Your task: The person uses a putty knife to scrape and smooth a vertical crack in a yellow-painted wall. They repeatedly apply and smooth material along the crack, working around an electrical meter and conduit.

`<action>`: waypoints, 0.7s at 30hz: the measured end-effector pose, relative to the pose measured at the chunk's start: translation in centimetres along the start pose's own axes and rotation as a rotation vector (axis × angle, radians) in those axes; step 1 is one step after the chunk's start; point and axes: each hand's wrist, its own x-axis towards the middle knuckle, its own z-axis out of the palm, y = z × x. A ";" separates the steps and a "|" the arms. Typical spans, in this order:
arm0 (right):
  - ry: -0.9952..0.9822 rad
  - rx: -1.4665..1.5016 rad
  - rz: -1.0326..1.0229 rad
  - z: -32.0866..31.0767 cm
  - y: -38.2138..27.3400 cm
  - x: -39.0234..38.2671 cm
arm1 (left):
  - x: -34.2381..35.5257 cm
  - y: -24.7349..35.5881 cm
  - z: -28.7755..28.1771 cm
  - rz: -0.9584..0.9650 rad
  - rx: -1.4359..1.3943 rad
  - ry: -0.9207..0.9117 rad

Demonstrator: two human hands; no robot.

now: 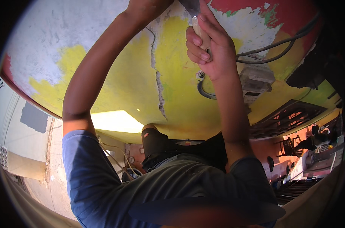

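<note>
Closed around the pale handle (204, 38) of a scraper (197, 26), right hand (217, 48) of mine has some fingers curled across it and one stretched along it toward the blade (190, 6). The handle's butt sits against my palm; from there the tool's long axis runs away from my wrist, up the view and a little to the left, so the dark blade lies beyond my fingertips, its far end cut off by the upper rim. Whether its edge meets the wall, I cannot tell.

My left hand (150, 5) is up there too, just left of the blade, its fingers out of sight; I cannot tell whether they touch the metal or press on something else. My right is the nearer, being the one on the handle.

Behind both spreads the yellow wall (187, 100), with whitish patches and some red, and a ragged crack (157, 78) running down between my forearms. Right of my right wrist, a dark cable (294, 38) loops out above a clear-covered box (258, 78). Farthest off, toward the lower right, stands a chair (290, 146).
</note>
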 end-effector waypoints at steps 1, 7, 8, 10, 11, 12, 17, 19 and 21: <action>0.014 0.052 0.009 0.0 0.0 0.0 | 0.0 -0.2 0.2 0.016 -0.020 0.013; 0.043 0.053 0.045 0.3 -0.8 0.6 | 0.5 -1.3 0.6 0.063 -0.059 0.039; 0.023 0.053 0.018 0.3 -0.9 0.7 | 0.7 -1.2 0.6 0.017 -0.016 0.019; 0.007 0.038 -0.017 -0.1 -0.7 0.6 | 0.6 -0.6 0.5 0.011 -0.011 0.034; 0.040 -0.024 -0.018 -0.3 -0.4 0.5 | 0.5 -0.2 0.5 0.008 -0.012 0.037; 0.072 -0.087 -0.017 -0.6 0.0 0.0 | -0.1 0.6 0.4 0.015 -0.012 -0.003; 0.127 -0.134 0.066 -2.4 2.1 -2.0 | -2.9 2.4 0.7 0.079 -0.042 -0.013; 0.043 -0.076 -0.007 -2.7 2.2 -2.1 | -3.1 1.8 1.1 0.052 -0.056 -0.004; 0.047 -0.073 -0.004 -2.7 2.0 -1.7 | -2.9 1.3 1.3 0.060 -0.047 -0.012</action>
